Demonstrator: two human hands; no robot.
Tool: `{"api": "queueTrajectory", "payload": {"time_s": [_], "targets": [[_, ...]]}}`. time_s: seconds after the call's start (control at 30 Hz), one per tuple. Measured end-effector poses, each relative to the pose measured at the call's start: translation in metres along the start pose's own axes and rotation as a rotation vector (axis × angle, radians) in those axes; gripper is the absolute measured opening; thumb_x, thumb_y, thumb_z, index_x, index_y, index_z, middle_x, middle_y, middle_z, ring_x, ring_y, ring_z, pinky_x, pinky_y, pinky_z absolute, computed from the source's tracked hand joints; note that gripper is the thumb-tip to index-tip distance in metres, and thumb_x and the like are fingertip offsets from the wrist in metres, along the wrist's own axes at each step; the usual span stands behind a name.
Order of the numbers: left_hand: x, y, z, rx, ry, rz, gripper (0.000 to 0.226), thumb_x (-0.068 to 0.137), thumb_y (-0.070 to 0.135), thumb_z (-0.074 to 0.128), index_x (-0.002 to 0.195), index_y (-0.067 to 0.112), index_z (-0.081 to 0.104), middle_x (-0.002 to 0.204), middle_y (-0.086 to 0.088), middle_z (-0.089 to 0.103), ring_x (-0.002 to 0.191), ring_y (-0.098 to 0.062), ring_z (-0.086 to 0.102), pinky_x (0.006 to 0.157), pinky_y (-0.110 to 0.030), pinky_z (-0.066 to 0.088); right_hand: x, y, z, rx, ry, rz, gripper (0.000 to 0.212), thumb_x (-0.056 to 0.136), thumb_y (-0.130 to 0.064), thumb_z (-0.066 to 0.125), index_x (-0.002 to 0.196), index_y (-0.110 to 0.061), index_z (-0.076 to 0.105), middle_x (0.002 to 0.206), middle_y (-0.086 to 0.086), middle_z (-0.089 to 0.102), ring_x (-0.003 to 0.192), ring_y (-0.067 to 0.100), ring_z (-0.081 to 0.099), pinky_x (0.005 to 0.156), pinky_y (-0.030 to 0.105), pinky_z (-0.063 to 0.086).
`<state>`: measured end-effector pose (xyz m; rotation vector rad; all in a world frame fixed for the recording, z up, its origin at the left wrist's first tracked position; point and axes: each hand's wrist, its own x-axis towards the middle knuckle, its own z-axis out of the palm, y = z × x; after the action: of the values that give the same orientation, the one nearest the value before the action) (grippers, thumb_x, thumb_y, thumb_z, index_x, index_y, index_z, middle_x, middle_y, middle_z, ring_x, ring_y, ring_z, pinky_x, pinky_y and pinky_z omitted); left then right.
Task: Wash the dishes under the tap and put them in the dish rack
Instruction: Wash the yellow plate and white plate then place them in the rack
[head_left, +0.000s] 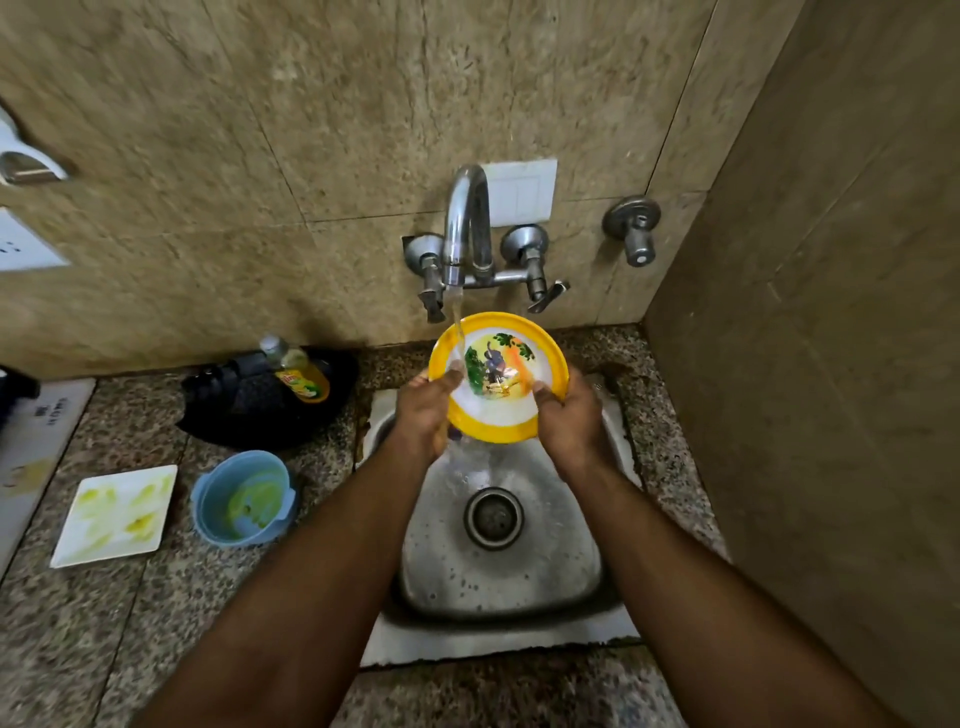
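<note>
Left of the steel sink (498, 587), a smeared white square plate (115, 514) and blue plastic bowl (243, 499) await washing, while left hand (423, 410) and right hand (569, 415) grip the yellow-rimmed round plate (498, 376) above it, under the tap's (465, 223) stream, none racked

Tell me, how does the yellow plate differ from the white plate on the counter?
The yellow plate is round, with a picture in its middle; the white plate is square and plain. The yellow plate is held tilted under running water by both hands; the white plate lies flat, untouched. The white plate carries yellow-green smears; the yellow plate looks mostly rinsed.
</note>
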<state>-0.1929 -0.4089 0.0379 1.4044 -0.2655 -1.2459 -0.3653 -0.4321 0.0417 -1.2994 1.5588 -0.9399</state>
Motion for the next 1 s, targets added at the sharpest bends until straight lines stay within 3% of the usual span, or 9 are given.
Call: {"api": "queueTrajectory", "payload": {"time_s": [0.1, 0.23, 0.33, 0.43, 0.5, 0.6, 0.7, 0.8, 1.0], "targets": [[-0.009, 0.008, -0.013, 0.109, 0.014, 0.068, 0.021, 0.090, 0.007, 0.075, 0.110, 0.003, 0.075, 0.096, -0.015, 0.079, 0.080, -0.030, 0.076, 0.079, -0.050, 0.061, 0.003, 0.005, 0.020, 0.157, -0.023, 0.232, 0.032, 0.089, -0.020, 0.074, 0.119, -0.018, 0.067, 0.118, 0.012, 0.073, 0.105, 0.030, 0.068, 0.095, 0.051, 0.056], [-0.026, 0.021, -0.030, 0.380, 0.107, 0.314, 0.023, 0.080, 0.005, 0.083, 0.102, 0.004, 0.080, 0.080, -0.002, 0.079, 0.068, -0.015, 0.074, 0.062, -0.031, 0.059, 0.004, 0.018, 0.053, 0.386, -0.194, 0.485, 0.027, 0.094, -0.007, 0.068, 0.120, -0.016, 0.067, 0.124, 0.020, 0.070, 0.111, 0.040, 0.068, 0.095, 0.061, 0.055], [-0.034, 0.031, -0.043, 0.524, 0.157, 0.424, 0.031, 0.070, 0.021, 0.085, 0.101, 0.014, 0.081, 0.086, 0.000, 0.080, 0.078, -0.017, 0.077, 0.070, -0.033, 0.062, -0.006, 0.012, 0.070, 0.427, -0.346, 0.544, 0.031, 0.096, -0.006, 0.065, 0.127, -0.004, 0.066, 0.122, 0.022, 0.070, 0.101, 0.041, 0.070, 0.073, 0.042, 0.062], [-0.028, 0.040, -0.060, 0.676, 0.224, 0.455, 0.033, 0.067, 0.039, 0.070, 0.095, 0.024, 0.078, 0.080, 0.001, 0.078, 0.080, -0.024, 0.076, 0.073, -0.045, 0.062, -0.014, -0.001, 0.071, 0.273, -0.447, 0.555, 0.014, 0.094, -0.005, 0.063, 0.106, -0.006, 0.069, 0.096, 0.017, 0.072, 0.065, 0.026, 0.065, 0.041, 0.021, 0.049], [-0.023, 0.045, -0.066, 0.710, 0.261, 0.380, 0.031, 0.066, 0.040, 0.064, 0.092, 0.028, 0.075, 0.077, -0.004, 0.076, 0.077, -0.030, 0.074, 0.070, -0.050, 0.062, -0.019, -0.009, 0.063, 0.152, -0.501, 0.553, 0.007, 0.091, -0.004, 0.058, 0.093, -0.008, 0.064, 0.076, 0.013, 0.068, 0.053, 0.022, 0.064, 0.038, 0.020, 0.043], [-0.034, 0.054, -0.058, 0.603, 0.268, 0.162, 0.011, 0.083, 0.021, 0.064, 0.079, 0.012, 0.069, 0.078, -0.015, 0.069, 0.068, -0.035, 0.071, 0.058, -0.057, 0.063, -0.023, -0.022, 0.043, 0.091, -0.539, 0.539, 0.012, 0.087, -0.001, 0.051, 0.093, 0.000, 0.061, 0.064, 0.019, 0.066, 0.043, 0.023, 0.063, 0.036, 0.018, 0.035], [-0.040, 0.048, -0.049, 0.520, 0.214, -0.022, 0.011, 0.095, 0.008, 0.055, 0.088, 0.002, 0.060, 0.078, -0.023, 0.062, 0.052, -0.036, 0.066, 0.039, -0.039, 0.056, -0.018, -0.035, 0.017, 0.049, -0.499, 0.504, 0.011, 0.085, 0.000, 0.049, 0.090, 0.001, 0.059, 0.062, 0.022, 0.064, 0.039, 0.021, 0.059, 0.036, 0.016, 0.032], [-0.043, 0.035, -0.039, 0.502, 0.117, -0.094, 0.019, 0.098, 0.008, 0.046, 0.092, 0.002, 0.063, 0.064, -0.018, 0.069, 0.042, -0.029, 0.067, 0.041, -0.028, 0.053, -0.009, -0.053, -0.008, 0.013, -0.453, 0.455, 0.012, 0.086, -0.004, 0.052, 0.088, 0.001, 0.063, 0.058, 0.019, 0.064, 0.039, 0.021, 0.057, 0.038, 0.019, 0.034], [-0.035, 0.018, -0.018, 0.405, 0.028, -0.157, 0.015, 0.097, 0.012, 0.053, 0.097, 0.008, 0.068, 0.096, -0.022, 0.074, 0.072, -0.043, 0.073, 0.042, -0.026, 0.048, -0.001, -0.075, -0.030, -0.059, -0.358, 0.257, 0.016, 0.087, -0.008, 0.055, 0.096, -0.003, 0.067, 0.059, 0.023, 0.068, 0.041, 0.028, 0.063, 0.040, 0.027, 0.046]]}}
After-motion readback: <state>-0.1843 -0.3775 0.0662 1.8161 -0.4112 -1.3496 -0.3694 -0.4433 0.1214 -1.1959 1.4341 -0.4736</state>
